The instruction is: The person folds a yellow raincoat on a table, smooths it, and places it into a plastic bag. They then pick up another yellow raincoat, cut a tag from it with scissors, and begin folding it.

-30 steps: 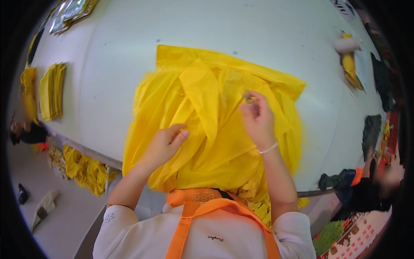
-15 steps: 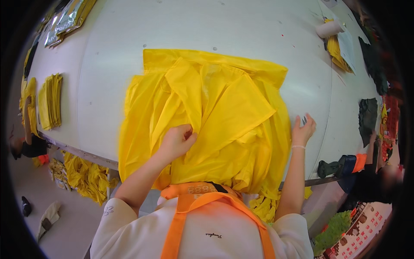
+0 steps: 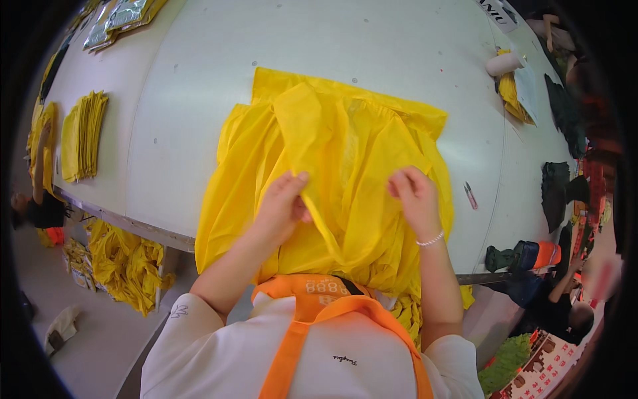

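Observation:
A yellow garment [image 3: 372, 153] of thin cloth lies spread in loose folds on the table in front of me, with a wide straight band along its far edge. My left hand [image 3: 282, 206] is closed, pinching the edge of a loose flap of the yellow cloth [image 3: 299, 126] over its middle. Over the garment's right part is my right hand [image 3: 413, 196], its fingers bent together; whatever is in them, if anything, is too small to make out. To its right, small thread snips [image 3: 470, 195] lie on the tabletop.
The pale table [image 3: 199, 86] bears a stack of folded yellow pieces [image 3: 83, 136] at left and packaged bundles [image 3: 126, 20] far left. A white roll [image 3: 505, 64] lies far right, dark cloth [image 3: 555, 193] nearer. Yellow cloth [image 3: 123, 266] is heaped below the left edge. Other people work at both sides.
My right hand has left the snips on the table and come left over the garment. My left hand has risen slightly, lifting the flap's edge. The garment appears shifted and its flap is turned.

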Demonstrator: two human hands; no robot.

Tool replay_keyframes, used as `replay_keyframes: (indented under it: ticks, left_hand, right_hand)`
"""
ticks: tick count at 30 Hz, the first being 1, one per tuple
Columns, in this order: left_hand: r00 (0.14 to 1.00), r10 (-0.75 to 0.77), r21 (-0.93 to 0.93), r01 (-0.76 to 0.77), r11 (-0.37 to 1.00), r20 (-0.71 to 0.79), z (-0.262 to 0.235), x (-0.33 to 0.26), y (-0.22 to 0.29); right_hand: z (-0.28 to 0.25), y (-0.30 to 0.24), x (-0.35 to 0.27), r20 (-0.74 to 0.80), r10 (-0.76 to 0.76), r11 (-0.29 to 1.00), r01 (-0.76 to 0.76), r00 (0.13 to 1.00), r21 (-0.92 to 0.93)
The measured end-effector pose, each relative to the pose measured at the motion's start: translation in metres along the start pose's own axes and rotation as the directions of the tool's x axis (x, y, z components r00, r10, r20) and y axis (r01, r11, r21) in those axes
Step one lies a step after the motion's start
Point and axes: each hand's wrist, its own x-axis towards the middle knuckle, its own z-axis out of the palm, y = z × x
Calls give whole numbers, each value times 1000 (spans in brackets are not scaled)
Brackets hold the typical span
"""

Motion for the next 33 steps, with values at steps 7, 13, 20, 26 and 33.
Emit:
replay_keyframes:
  ticks: [7, 13, 20, 26, 33]
  left_hand:
    - [941, 215, -124, -188, 974, 263, 45, -23, 32]
    - [953, 199, -95, -181, 979, 229, -9, -6, 37]
    - [821, 556, 268, -511, 816, -127, -49, 55, 29]
    - [615, 788, 279, -758, 590, 5, -9, 79, 29]
    - [743, 614, 504, -650, 568, 266, -8, 81, 53]
  right_hand:
    - [86, 54, 58, 711, 465, 868, -113, 528, -484]
    - [61, 49, 41, 518, 230, 973, -192, 824, -126]
    - [-35, 61, -36, 198, -362, 666, 401, 911, -629]
    - [-35, 103, -11, -19, -454, 831, 416, 891, -370]
    - [-96, 76, -2, -44, -393, 876, 359, 919, -323]
